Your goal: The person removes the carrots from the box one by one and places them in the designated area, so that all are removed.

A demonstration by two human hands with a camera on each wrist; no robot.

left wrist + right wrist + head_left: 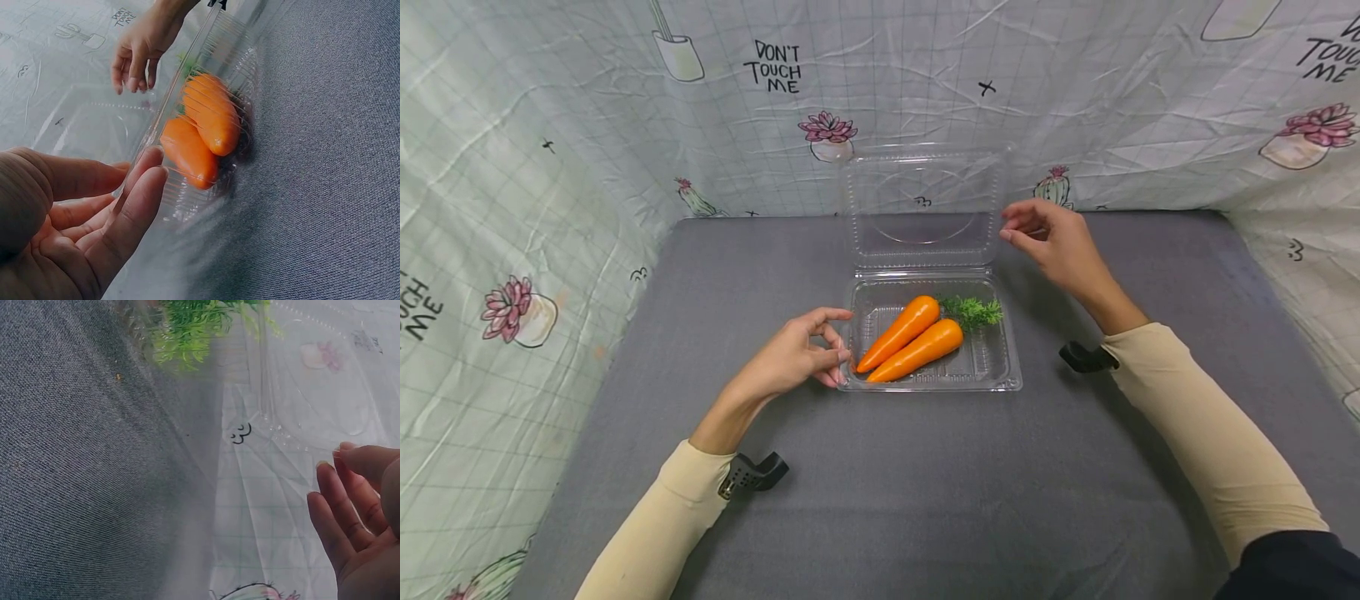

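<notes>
Two carrots (904, 332) lie in a clear box (931, 387).
Head: bent left-hand (793, 354) fingers pinch the box's rim; the right hand (1056, 242) pinches the raised lid's (925, 200) edge. Left wrist: ridged plastic partly hides the carrots. Right wrist: leaves (187, 337) cut off.

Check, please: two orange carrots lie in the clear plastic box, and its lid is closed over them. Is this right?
The lid is not closed: the head view shows it raised open behind the clear plastic box. Two orange carrots do lie inside.
</notes>
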